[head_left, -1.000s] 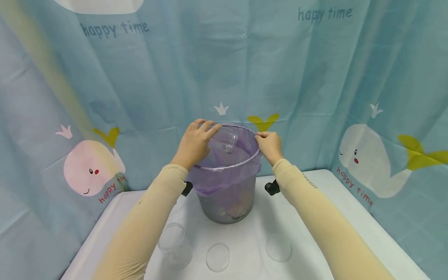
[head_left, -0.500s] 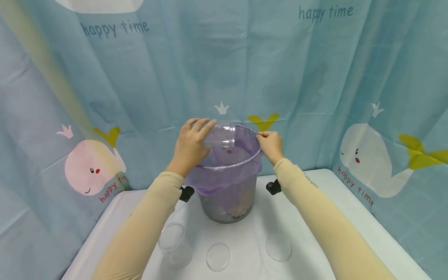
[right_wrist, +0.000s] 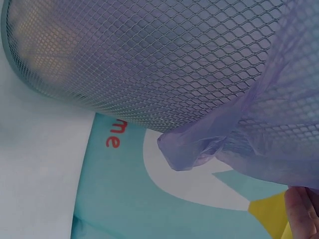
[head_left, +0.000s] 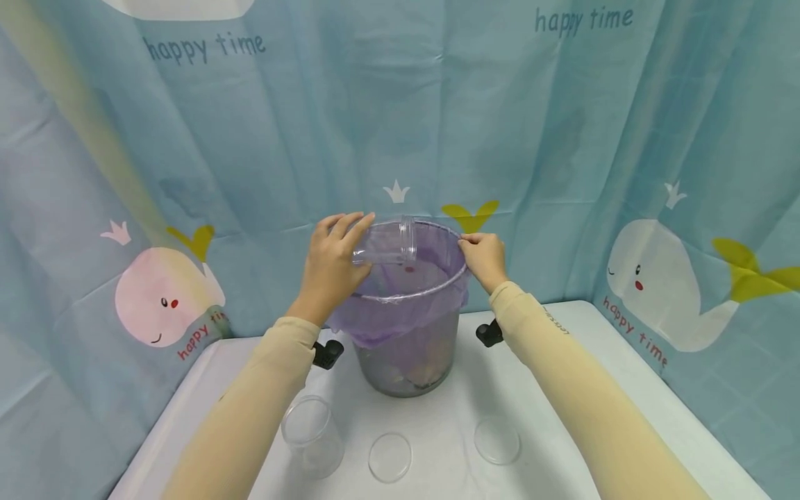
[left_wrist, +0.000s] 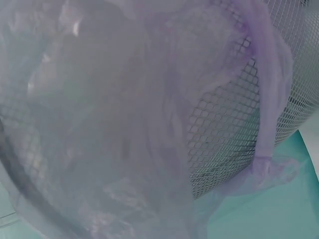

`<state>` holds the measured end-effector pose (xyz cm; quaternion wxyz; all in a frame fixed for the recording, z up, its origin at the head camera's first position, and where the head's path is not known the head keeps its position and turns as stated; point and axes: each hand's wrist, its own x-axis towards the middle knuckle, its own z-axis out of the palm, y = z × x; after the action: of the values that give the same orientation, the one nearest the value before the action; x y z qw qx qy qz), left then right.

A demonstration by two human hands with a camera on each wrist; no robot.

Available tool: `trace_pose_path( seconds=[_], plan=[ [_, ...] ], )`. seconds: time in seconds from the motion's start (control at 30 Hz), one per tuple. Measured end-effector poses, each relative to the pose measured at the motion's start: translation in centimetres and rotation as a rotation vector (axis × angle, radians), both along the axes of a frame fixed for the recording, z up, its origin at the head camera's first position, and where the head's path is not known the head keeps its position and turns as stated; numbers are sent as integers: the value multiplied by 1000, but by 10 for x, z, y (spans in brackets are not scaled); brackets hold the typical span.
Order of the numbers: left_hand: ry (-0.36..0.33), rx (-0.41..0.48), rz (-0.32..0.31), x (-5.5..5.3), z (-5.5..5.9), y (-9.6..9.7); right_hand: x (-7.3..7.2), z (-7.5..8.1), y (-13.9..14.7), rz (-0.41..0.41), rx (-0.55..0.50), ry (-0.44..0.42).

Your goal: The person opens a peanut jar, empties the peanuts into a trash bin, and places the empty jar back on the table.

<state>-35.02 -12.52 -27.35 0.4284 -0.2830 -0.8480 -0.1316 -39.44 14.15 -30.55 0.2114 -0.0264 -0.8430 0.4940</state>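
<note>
In the head view my left hand [head_left: 331, 267] grips a clear plastic jar [head_left: 384, 243], tilted on its side over the trash can, its threaded mouth facing right. The mesh trash can [head_left: 406, 364] stands on the table, lined with a purple trash bag [head_left: 400, 319] folded over its rim. My right hand [head_left: 484, 260] pinches the bag at the rim's right side; some of its fingers [right_wrist: 300, 211] show at the right wrist view's lower corner. Bag and mesh [left_wrist: 224, 129] fill most of the left wrist view, where the left hand is hidden.
A second clear jar [head_left: 315, 444] stands on the white table [head_left: 437, 444] at the front left. Two clear round lids [head_left: 390, 458] lie near the front, the other lid [head_left: 497, 442] further right. A blue curtain [head_left: 350, 125] with whale prints hangs behind and at both sides.
My left hand has moved left and drawn the jar up from inside the can to lie nearly level above the rim. The right hand has stayed on the rim.
</note>
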Motion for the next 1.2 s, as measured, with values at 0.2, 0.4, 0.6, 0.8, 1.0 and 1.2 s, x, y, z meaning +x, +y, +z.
trace_pose_path(
  seconds=[0.2, 0.4, 0.6, 0.8, 1.0, 1.2],
  plan=[
    [38, 14, -23, 4, -2, -2, 0, -1, 0, -3, 10, 8],
    [72, 8, -31, 11, -4, -7, 0, -2, -1, 4, 13, 9],
    [101, 16, -34, 20, -6, -10, 0, -1, -2, 11, 17, 12],
    [144, 56, -72, 30, -9, -10, 2, 0, -3, 7, 16, 10],
    [159, 83, -106, 45, -15, -10, 2, 0, -3, 9, 17, 7],
    [170, 127, -125, 53, -23, -10, 3, 1, -3, 14, 21, 4]
  ],
)
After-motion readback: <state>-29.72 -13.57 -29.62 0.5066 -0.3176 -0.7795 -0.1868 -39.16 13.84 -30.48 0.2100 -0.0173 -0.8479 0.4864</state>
